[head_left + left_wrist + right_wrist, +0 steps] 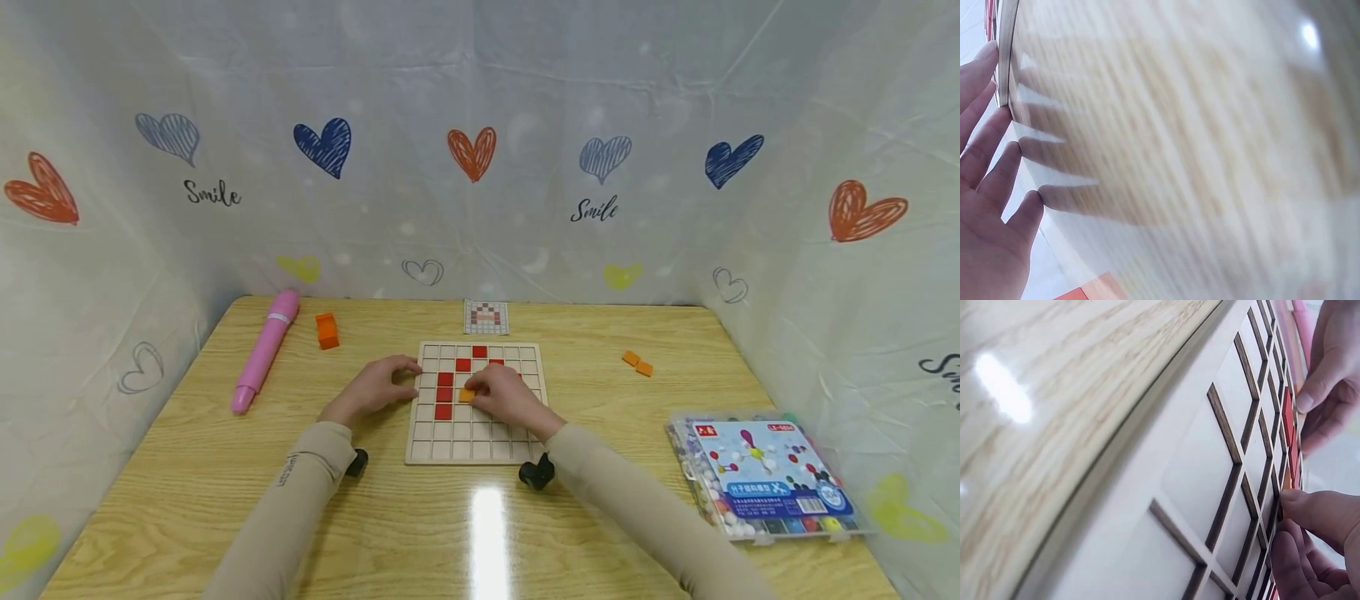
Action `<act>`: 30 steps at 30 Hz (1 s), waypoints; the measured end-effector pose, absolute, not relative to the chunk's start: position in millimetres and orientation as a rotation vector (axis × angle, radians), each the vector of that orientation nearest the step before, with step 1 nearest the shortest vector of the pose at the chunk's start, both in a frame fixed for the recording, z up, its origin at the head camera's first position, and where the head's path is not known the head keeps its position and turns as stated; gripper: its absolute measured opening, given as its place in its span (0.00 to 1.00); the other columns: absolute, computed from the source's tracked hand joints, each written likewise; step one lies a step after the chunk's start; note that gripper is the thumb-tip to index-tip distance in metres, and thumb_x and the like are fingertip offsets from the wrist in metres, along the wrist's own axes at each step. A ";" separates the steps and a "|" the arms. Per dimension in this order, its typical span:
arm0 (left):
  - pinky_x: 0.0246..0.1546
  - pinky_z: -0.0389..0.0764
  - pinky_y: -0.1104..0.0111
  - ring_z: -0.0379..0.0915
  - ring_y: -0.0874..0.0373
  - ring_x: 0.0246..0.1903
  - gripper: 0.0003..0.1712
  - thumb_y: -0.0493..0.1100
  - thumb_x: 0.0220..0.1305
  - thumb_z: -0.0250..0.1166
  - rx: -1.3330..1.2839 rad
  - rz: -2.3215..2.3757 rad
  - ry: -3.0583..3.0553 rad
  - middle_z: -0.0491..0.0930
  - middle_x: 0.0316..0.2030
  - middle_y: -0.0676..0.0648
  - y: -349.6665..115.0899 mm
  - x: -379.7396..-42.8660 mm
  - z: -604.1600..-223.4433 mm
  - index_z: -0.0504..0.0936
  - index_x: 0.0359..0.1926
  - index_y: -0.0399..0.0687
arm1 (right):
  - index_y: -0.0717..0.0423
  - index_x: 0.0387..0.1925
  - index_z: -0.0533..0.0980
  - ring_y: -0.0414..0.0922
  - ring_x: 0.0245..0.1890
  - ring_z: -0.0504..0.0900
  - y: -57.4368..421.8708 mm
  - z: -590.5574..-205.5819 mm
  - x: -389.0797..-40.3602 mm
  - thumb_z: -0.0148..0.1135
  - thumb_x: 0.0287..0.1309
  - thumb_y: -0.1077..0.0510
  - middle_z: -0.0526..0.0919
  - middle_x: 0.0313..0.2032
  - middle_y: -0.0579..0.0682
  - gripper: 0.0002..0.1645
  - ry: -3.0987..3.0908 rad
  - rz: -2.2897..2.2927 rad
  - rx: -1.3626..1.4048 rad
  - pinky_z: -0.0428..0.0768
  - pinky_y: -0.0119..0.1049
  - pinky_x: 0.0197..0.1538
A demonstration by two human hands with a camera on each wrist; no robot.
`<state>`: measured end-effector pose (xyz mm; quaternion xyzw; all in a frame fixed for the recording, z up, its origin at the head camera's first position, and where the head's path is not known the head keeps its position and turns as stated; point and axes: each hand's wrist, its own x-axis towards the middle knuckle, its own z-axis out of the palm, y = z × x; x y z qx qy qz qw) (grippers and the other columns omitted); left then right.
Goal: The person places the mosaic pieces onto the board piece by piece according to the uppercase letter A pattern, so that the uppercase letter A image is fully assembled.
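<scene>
A pale wooden grid board (459, 452) lies on the table with several red square tiles (444, 394) set in its cells. My right hand (513, 398) is over the middle of the board, pinching an orange square tile (467, 396) between thumb and fingers. In the right wrist view, that orange tile (1287, 479) is at the grid just inside the thumb tip, mostly hidden. At the board's left edge is my left hand (377, 387), its fingers loosely bent. The left wrist view shows the fingertips of the left hand (988, 206) against the board's side. My right hand covers some cells.
Behind the board lies a small card (486, 317) printed with a grid pattern. Two orange tiles (637, 362) sit to the right, near a clear plastic case (772, 483) of coloured balls. To the left are a pink stick (264, 354) and an orange block (327, 331).
</scene>
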<state>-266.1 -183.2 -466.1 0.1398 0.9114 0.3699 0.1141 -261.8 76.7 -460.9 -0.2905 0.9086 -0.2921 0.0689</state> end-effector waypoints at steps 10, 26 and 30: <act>0.70 0.54 0.47 0.56 0.40 0.69 0.21 0.40 0.63 0.68 0.425 1.081 2.673 0.69 0.65 0.39 -183.5 -266.4 -464.4 0.79 0.56 0.42 | 0.61 0.44 0.84 0.46 0.39 0.78 70.1 -461.5 -262.8 0.67 0.56 0.66 0.83 0.38 0.52 0.12 2.746 -0.898 -0.915 0.78 0.36 0.42; 0.70 0.55 0.48 0.57 0.40 0.69 0.21 0.39 0.62 0.68 0.428 1.083 2.684 0.71 0.64 0.39 -182.9 -265.9 -463.6 0.79 0.56 0.41 | 0.61 0.43 0.84 0.44 0.37 0.77 66.6 -461.7 -261.8 0.68 0.57 0.63 0.82 0.37 0.51 0.12 2.774 -0.877 -0.880 0.77 0.35 0.41; 0.70 0.55 0.48 0.57 0.40 0.69 0.21 0.39 0.62 0.68 0.430 1.087 2.679 0.71 0.64 0.38 -182.8 -266.2 -464.8 0.79 0.56 0.41 | 0.62 0.47 0.83 0.44 0.38 0.77 68.8 -462.0 -259.7 0.68 0.57 0.61 0.81 0.39 0.52 0.15 2.780 -0.888 -0.860 0.78 0.35 0.42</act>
